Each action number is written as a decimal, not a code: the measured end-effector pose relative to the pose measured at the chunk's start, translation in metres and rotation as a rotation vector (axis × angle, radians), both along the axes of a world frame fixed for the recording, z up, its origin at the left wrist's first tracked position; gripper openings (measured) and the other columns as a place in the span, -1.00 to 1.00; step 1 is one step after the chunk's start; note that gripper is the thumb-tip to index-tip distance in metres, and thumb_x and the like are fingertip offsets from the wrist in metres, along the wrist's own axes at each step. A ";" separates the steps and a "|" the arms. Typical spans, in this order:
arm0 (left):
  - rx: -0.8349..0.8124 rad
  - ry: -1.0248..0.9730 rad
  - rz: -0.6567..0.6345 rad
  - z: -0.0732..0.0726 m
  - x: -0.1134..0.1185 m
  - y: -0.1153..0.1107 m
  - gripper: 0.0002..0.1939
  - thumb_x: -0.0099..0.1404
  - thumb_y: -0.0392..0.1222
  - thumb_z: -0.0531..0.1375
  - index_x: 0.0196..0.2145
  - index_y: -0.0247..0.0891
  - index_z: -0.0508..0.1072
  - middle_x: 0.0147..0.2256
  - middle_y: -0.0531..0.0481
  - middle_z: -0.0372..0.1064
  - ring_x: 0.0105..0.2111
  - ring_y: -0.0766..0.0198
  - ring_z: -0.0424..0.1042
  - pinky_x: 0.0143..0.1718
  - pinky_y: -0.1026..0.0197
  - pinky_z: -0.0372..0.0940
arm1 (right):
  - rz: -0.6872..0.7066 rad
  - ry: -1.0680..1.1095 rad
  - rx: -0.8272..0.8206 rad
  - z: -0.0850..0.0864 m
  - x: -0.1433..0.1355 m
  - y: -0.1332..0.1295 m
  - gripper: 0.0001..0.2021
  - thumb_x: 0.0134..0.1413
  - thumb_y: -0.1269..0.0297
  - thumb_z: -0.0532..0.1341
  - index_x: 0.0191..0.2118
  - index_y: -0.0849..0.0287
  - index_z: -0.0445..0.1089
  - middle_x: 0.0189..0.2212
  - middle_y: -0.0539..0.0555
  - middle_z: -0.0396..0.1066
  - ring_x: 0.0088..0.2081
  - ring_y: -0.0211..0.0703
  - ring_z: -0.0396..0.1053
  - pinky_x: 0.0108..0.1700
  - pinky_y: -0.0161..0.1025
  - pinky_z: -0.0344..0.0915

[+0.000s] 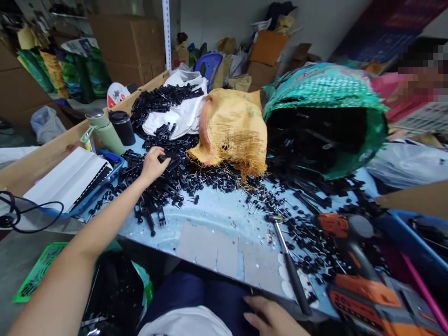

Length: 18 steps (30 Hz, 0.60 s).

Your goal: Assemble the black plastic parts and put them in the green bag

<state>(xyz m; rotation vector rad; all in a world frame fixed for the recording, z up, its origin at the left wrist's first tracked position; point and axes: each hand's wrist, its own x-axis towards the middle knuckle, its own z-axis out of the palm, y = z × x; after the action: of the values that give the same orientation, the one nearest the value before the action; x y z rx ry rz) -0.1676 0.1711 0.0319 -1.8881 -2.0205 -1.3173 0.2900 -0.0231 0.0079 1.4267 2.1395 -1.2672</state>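
Black plastic parts (159, 196) lie heaped on the left of the pale blue worktop (227, 212), and the left hand (153, 165) is in among them with its arm stretched out from the near side. Its fingers are curled and the thumb is brought towards them, with black plastic showing between; whether they pinch one part or only touch the heap, I cannot tell. The step in hand looks to be picking from this heap. Judging by how the pieces overlap, lifting one out calls for a secure pinch on a single part and a rise clear of its neighbours, as well as of the frayed yellow sack (236, 123) just to the right. The right hand (271, 317) is at the near edge, by the person's lap, its visible fingers loosely bent and spread apart, with nothing seen in them. Grey card (206, 245) lies along the near middle of the worktop, offering a flatter spot than the littered ground around it. Right of the card rests a hammer (292, 275), handle towards the near edge, close enough for the right hand to reach. Small black pieces with metal pins (297, 233) are scattered beyond it, near the power tools (367, 294) at the far right.
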 end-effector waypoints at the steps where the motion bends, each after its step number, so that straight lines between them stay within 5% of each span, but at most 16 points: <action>1: -0.001 -0.030 -0.048 0.005 0.016 -0.017 -0.87 0.12 -0.17 0.20 -0.41 -0.28 0.35 -0.19 -0.09 0.34 -0.15 0.19 0.34 -0.06 0.15 0.23 | 0.023 0.031 0.010 0.005 -0.005 0.005 -0.53 0.12 0.03 0.06 0.04 0.20 0.36 0.02 0.16 0.34 0.06 0.01 0.27 0.13 -0.17 0.16; 4: -0.155 -0.071 -0.197 0.011 0.065 -0.069 -0.81 0.14 -0.08 0.20 -0.36 -0.26 0.36 -0.29 -0.02 0.37 -0.26 0.22 0.38 -0.16 0.16 0.27 | 0.054 0.119 0.151 0.018 -0.026 0.026 -0.53 0.13 0.01 0.03 0.05 0.17 0.36 -0.02 0.16 0.38 0.02 0.02 0.32 0.08 -0.12 0.21; 7: -0.236 0.005 -0.213 0.002 0.109 -0.107 -0.85 0.11 -0.16 0.22 -0.41 -0.26 0.32 -0.29 -0.06 0.36 -0.26 0.18 0.37 -0.21 0.14 0.28 | 0.054 0.250 0.301 0.016 -0.051 0.062 -0.58 0.15 0.05 0.04 -0.01 0.18 0.40 -0.11 0.18 0.44 -0.15 -0.04 0.42 -0.07 -0.12 0.31; 12: -0.317 0.363 -0.190 -0.037 0.169 -0.143 -0.85 0.11 -0.47 0.07 -0.39 -0.30 0.35 -0.32 -0.14 0.37 -0.22 0.11 0.36 -0.01 -0.02 0.19 | -0.233 0.383 0.602 0.005 -0.097 0.168 -0.70 0.11 0.22 0.14 -0.07 0.22 0.42 -0.14 0.13 0.45 -0.15 -0.15 0.41 -0.05 -0.23 0.29; 15: -0.395 0.429 -0.200 -0.063 0.194 -0.164 -0.94 0.17 -0.32 0.13 -0.37 -0.35 0.37 -0.38 -0.15 0.37 -0.30 0.09 0.37 -0.14 -0.02 0.27 | -0.453 0.322 0.714 0.007 -0.119 0.241 -0.70 0.12 0.33 0.12 -0.04 0.28 0.38 -0.07 0.16 0.41 -0.05 -0.16 0.35 0.06 -0.26 0.19; 18: -0.256 0.389 -0.233 -0.087 0.204 -0.184 -0.88 0.20 -0.24 0.15 -0.30 -0.34 0.38 -0.24 -0.19 0.38 -0.19 0.08 0.37 -0.13 0.00 0.30 | -0.609 0.259 0.736 0.011 -0.132 0.296 -0.68 0.15 0.37 0.05 -0.04 0.40 0.35 -0.07 0.30 0.37 0.00 -0.06 0.31 0.08 -0.18 0.16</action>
<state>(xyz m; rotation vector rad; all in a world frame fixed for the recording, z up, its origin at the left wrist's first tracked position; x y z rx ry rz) 0.0364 -0.0130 -0.0547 -2.3290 -1.8800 -0.6692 0.1578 0.2734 0.0186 2.4727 2.6057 -0.8663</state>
